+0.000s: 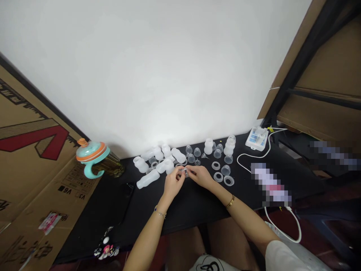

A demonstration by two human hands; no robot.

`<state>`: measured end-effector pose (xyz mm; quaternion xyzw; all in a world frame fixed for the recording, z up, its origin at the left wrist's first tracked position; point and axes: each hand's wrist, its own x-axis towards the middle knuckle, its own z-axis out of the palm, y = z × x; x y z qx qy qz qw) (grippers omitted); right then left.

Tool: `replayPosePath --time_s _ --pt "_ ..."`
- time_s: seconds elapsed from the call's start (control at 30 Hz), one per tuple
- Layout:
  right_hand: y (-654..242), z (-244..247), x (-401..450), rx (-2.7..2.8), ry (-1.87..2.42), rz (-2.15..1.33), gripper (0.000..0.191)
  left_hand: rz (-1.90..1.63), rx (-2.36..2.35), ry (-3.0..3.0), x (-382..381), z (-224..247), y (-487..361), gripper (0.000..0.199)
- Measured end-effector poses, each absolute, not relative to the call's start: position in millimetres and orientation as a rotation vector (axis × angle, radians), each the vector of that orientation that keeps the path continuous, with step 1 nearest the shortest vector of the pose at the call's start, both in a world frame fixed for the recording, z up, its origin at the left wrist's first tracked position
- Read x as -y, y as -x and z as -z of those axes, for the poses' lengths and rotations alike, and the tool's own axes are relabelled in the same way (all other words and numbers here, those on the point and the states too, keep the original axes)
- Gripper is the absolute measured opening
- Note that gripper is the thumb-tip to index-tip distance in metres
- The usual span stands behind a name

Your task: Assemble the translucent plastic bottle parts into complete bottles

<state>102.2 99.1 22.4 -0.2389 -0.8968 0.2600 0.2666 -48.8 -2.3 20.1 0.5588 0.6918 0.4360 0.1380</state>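
Both hands meet over the black table, at the right edge of a group of white bottles. My left hand and my right hand pinch a small clear ring-like piece between them; its details are partly covered by fingers. Just behind the hands stand clear domed caps. To the right lie translucent rings, beside another clear dome. Two white bottles stand upright farther back on the right.
A teal-lidded jug stands at the left, near printed cardboard. On the right are a white power strip, a white cable and a blurred-out object. A charm hangs by the front-left edge.
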Motion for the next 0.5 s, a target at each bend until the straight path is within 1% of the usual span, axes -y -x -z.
replayPosePath --time_s 0.5 --pt "-101.9 -21.1 -99.6 2.419 0.669 -0.692 0.019 -1.261 -1.997 -1.615 2.3 -20.9 47.7 0.027"
